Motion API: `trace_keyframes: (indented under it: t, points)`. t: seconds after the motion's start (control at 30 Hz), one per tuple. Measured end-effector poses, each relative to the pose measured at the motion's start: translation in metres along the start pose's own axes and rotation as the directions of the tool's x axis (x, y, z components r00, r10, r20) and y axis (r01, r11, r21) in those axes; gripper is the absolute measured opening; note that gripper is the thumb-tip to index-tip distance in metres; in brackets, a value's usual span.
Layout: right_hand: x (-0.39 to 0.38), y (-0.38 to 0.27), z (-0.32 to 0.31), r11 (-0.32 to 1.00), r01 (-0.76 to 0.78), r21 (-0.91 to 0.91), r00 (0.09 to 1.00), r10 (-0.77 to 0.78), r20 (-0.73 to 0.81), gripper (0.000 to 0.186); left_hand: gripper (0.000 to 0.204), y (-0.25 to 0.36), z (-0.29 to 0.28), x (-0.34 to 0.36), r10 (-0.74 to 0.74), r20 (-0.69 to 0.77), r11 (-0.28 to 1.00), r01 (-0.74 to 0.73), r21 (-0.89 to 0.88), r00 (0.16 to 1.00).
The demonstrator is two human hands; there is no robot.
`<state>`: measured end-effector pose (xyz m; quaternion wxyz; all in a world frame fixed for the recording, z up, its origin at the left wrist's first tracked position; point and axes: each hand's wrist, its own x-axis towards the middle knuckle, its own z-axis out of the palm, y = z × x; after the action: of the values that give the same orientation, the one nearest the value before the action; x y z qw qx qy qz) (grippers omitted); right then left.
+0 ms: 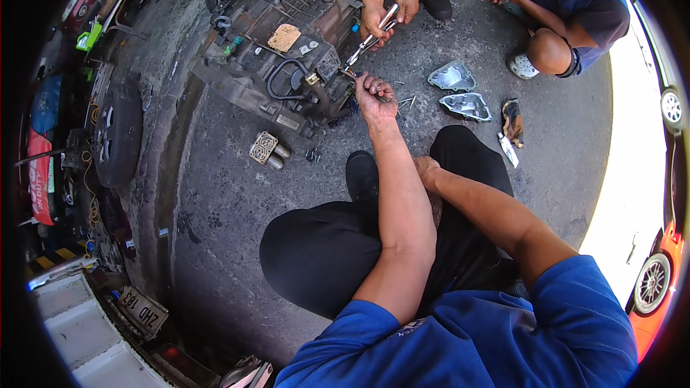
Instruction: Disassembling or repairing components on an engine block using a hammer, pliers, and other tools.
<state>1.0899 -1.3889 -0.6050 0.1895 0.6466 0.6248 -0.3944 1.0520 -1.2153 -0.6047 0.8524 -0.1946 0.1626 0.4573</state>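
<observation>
My left hand (377, 97) is closed around a thin tool with a dark end, perhaps a screwdriver. Its tip meets the near right edge of a greasy metal gearbox (251, 21) on the ground. Against that same spot another person's two hands (384, 20) hold long silver locking pliers (371, 34). My right hand (428, 174) rests by my bent knee, its fingers mostly hidden behind my leg and left forearm. A curved black hose (272, 82) sits on the gearbox near my left hand.
Two silver metal covers (453, 75) lie to the right, near a dark rag (512, 122) and a white tube (508, 149). A valve-like metal block (264, 146) and several bolts (313, 155) lie nearer. Another person crouches at far right. A wheel (118, 136) stands left.
</observation>
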Motion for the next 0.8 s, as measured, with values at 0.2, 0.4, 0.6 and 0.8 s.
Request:
trace_keyframes:
  t: [0.2, 0.4, 0.6, 0.8]
  points:
    - [0.000, 0.016, 0.021, 0.998, -0.002, 0.065, 0.998, 0.006, -0.061, 0.029, 0.034, -0.001, -0.007, 0.006, -0.036, 0.135, 0.999, 0.039, -0.018, 0.990]
    - [-0.003, 0.038, 0.072, 0.994, 0.051, 0.097, 0.930, -0.012, -0.368, 0.027, 0.036, 0.001, -0.010, 0.008, -0.070, 0.054, 0.996, 0.067, 0.056, 0.996]
    - [-0.010, 0.050, 0.107, 0.953, -0.036, 0.302, 0.958, 0.118, -0.260, 0.045, 0.037, 0.007, -0.007, 0.010, -0.141, 0.150, 0.985, 0.124, 0.119, 0.979]
    - [-0.010, 0.047, 0.121, 0.989, -0.076, 0.124, 0.986, 0.093, -0.137, 0.054, 0.037, 0.007, -0.012, 0.013, -0.078, 0.065, 0.994, 0.073, 0.081, 0.995]
